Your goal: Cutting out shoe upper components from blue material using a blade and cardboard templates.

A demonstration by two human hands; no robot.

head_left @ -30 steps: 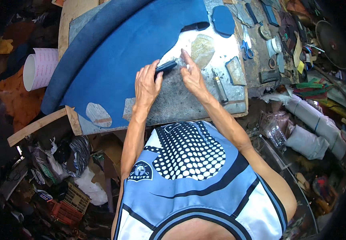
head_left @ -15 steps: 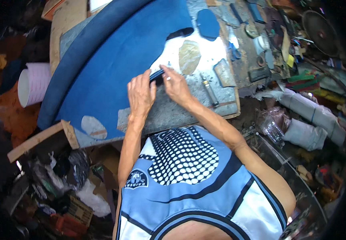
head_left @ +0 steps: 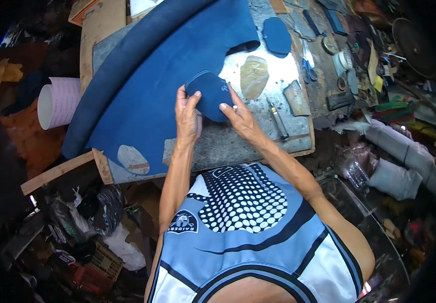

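A small stack of rounded dark blue leather-like pieces is held flat between both my hands, above the near edge of the big blue sheet. My left hand grips its left side, thumb on top. My right hand pinches the right side, also with the thumb on the upper face. Beneath lies the blue sheet, its far left edge rolled up. Right of the stack, a tan rounded flat piece rests on the grey tabletop. Beyond it sits another stack of blue cut pieces.
A slim pointed hand tool and a grey flat scrap lie right of my right hand. Farther right are blue-handled scissors and a round tin. A white paper roll stands left of the table, near a wooden bracket.
The stack, seen edge-on between my hands before, is now tilted flat with its broad face showing. My hands have moved apart to its two sides. The whole view has shifted slightly.
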